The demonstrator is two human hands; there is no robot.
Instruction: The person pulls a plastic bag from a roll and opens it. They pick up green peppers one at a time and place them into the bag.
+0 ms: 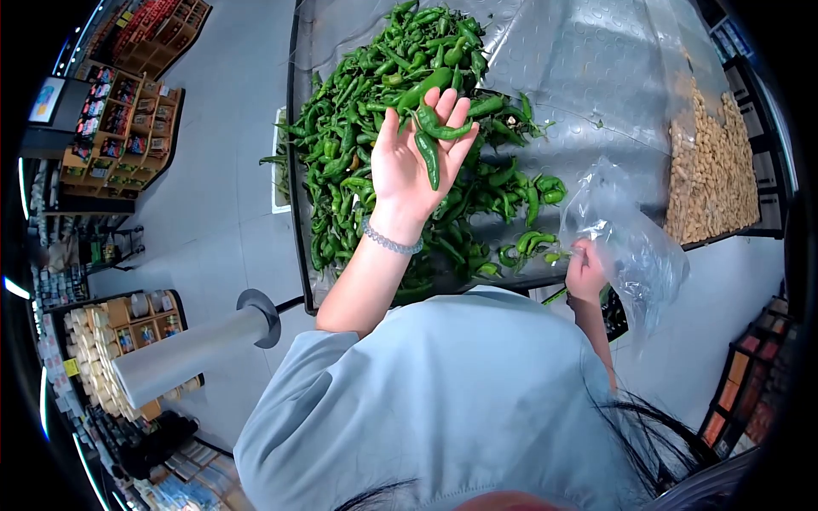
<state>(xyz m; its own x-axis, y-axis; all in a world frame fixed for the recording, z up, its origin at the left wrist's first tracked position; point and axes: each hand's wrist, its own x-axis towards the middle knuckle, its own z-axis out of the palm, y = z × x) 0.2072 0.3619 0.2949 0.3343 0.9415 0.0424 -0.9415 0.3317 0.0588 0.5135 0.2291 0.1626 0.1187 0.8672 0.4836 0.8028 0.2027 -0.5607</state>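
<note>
My left hand is turned palm up over the pile, fingers extended. Two green peppers rest across its palm and fingers, one curved and one straighter. Beneath and around it spreads a heap of green peppers on the display stand. My right hand, at the stand's front edge, has its fingers closed on a clear plastic bag. The bag hangs crumpled to the right of that hand; I cannot make out anything inside it. A few loose peppers lie just left of the right hand.
Peanuts in their shells are heaped at the stand's right end. A grey sheet covers the stand's surface. On the left, a roll of plastic bags sticks out on a holder. Stocked shelves stand across the aisle.
</note>
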